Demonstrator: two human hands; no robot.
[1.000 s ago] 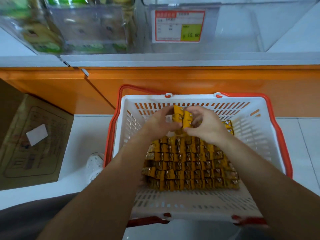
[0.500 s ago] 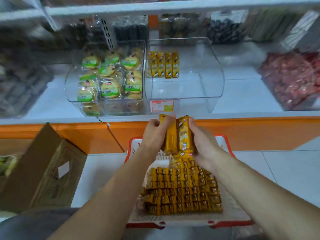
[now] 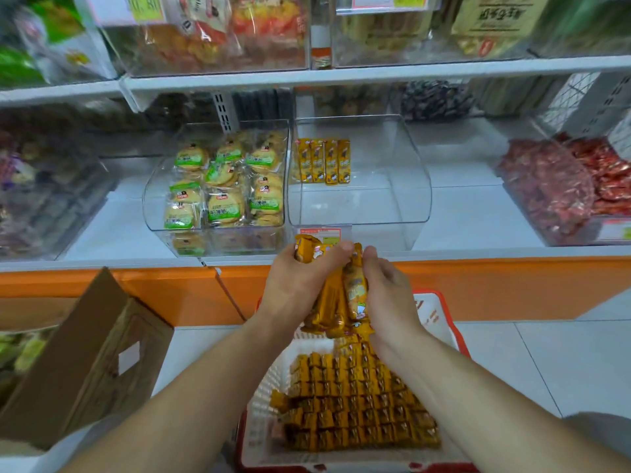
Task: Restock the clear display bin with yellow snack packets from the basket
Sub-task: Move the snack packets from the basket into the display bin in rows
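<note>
- Currently left hand (image 3: 293,288) and right hand (image 3: 389,295) both curl round one bundle (image 3: 341,295) of yellow packets, squeezed between the palms, above the basket (image 3: 440,312).
- Basket below holds packed rows of stock (image 3: 358,404).
- Clear bin (image 3: 409,172) straight ahead, mostly bare (four packets (image 3: 322,161) upright at back left).
- Advice: keep the squeeze even, clear the front lip, set the bundle upright beside that row; loosen early and it likely fans out.

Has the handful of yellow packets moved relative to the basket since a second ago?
Yes. The handful of packets has risen from inside the basket to above its far rim, toward the clear bin.
</note>
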